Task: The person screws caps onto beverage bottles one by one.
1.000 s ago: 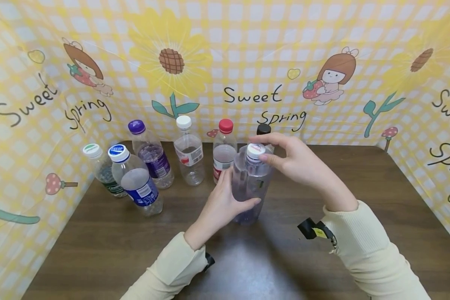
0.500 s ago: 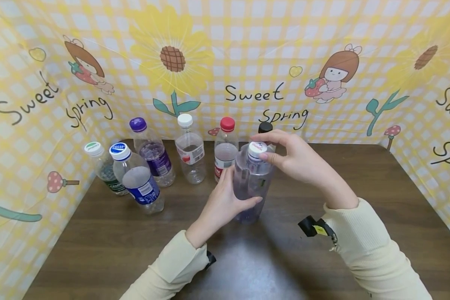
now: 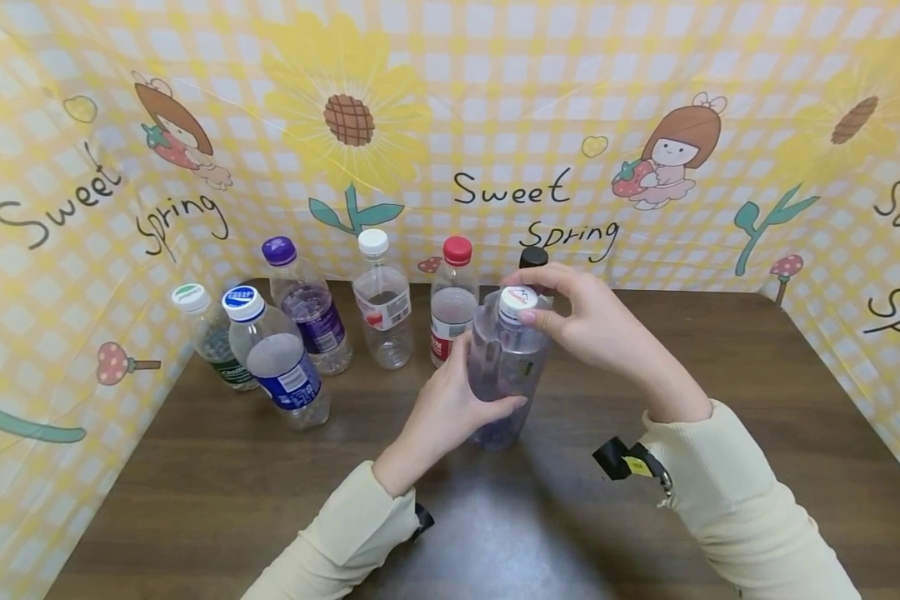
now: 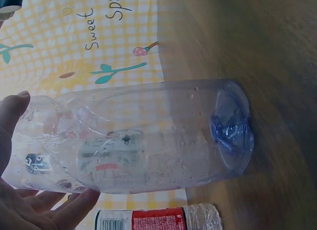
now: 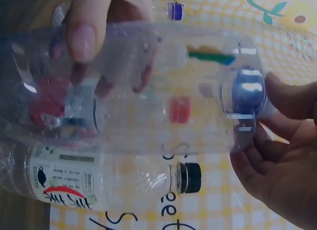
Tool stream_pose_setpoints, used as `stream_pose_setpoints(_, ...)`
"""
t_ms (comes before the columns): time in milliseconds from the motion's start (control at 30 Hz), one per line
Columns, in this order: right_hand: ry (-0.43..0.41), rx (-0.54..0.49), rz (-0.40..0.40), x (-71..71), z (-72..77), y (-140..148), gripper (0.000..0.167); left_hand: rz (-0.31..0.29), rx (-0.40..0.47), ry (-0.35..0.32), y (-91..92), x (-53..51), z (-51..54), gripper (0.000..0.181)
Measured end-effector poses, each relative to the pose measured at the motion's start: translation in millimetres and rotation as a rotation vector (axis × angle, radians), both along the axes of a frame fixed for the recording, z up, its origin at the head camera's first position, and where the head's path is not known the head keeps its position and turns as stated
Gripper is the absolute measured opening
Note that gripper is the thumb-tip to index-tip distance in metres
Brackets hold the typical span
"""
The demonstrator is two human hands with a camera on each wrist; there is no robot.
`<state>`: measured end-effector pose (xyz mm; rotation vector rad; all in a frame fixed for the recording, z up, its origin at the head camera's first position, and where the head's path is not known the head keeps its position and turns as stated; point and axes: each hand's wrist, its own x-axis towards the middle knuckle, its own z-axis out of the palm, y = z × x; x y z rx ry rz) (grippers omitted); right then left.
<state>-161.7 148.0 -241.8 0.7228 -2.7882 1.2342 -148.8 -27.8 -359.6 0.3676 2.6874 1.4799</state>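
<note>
A large clear bottle point(image 3: 506, 379) with a bluish tint stands on the table in the head view. My left hand point(image 3: 446, 404) grips its side, thumb across the front. At the top, my right hand point(image 3: 603, 329) pinches the white cap point(image 3: 518, 300) between thumb and fingers. The left wrist view gives the bottle's long see-through body point(image 4: 168, 136), droplets inside it. In the right wrist view the left thumb point(image 5: 83, 44) presses on the bottle wall, and the right fingers are at the cap. Whether the cap is loose cannot be told.
Close behind stand a red-capped bottle point(image 3: 453, 312) and a black-capped bottle point(image 5: 99, 178). Leftward are a white-capped bottle point(image 3: 382, 308), a purple-capped one point(image 3: 313, 321), a blue-labelled one point(image 3: 288, 379) and a green-labelled one point(image 3: 225, 354). Patterned cloth point(image 3: 495, 125) surrounds the wooden table point(image 3: 720, 375).
The head view has shifted very slightly. Both hands keep the same hold on the bottle and its cap, with no clear movement of either.
</note>
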Motion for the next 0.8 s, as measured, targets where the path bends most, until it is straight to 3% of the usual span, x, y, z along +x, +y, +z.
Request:
stream_pose_setpoints(367, 0.065, 0.054, -0.182, 8.3, -4.1, -11.0, 0.03, 0.012, 0.002, 0.03, 3.6, 0.7, 2.5, 0.09)
stream_pose_setpoints(500, 0.086, 0.057, -0.203, 10.7, -3.4, -13.2, 0.03, 0.022, -0.001, 0.043, 4.7, 0.9, 2.6, 0.089)
stream_pose_setpoints(800, 0.038, 0.007, -0.177, 12.3, -5.9, -11.1, 0.037, 0.0, 0.05, 0.031, 5.1, 2.5, -0.9, 0.089)
